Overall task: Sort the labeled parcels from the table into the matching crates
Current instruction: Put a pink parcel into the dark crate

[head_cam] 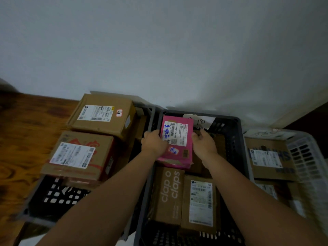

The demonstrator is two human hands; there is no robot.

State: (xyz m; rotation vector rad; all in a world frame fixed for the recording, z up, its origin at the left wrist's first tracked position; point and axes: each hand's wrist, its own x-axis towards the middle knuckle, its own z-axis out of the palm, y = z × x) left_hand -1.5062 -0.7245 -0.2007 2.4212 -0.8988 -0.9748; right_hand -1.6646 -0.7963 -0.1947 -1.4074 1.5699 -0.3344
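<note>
Far left, brown wood-grain surface (26,121). Next to it sits a black slotted plastic crate (53,197) piled above its rim with two brown cardboard boxes. The far plain box (103,116) has a white shipping label and a small red-edged sticker. The near red-printed box (78,155) has a white label on top.

Centre: grey slotted plastic crate (229,126), with a white paper tag (200,120) with handwriting on its far rim. Left hand (153,142) grips the left edge of the pink parcel (179,137), a flat rectangular pack with a white barcode label and blue handwriting. Its fingers are curled over that edge. The parcel is inside the grey crate at the far end, tilted, lying on top of other brown boxes. Right hand (204,143) holds the parcel's right edge, thumb against the side and fingers curled. Both forearms are bare.

Near end of the same crate: tall brown lettered box (168,194) reading "clap o claps", touching a brown labelled box (200,203) just to its right.

Right: white slotted plastic crate (305,157) holding a brown blue-printed box (268,157) with a white label; more boxes below it, blurred. White wall (159,41) behind everything.
</note>
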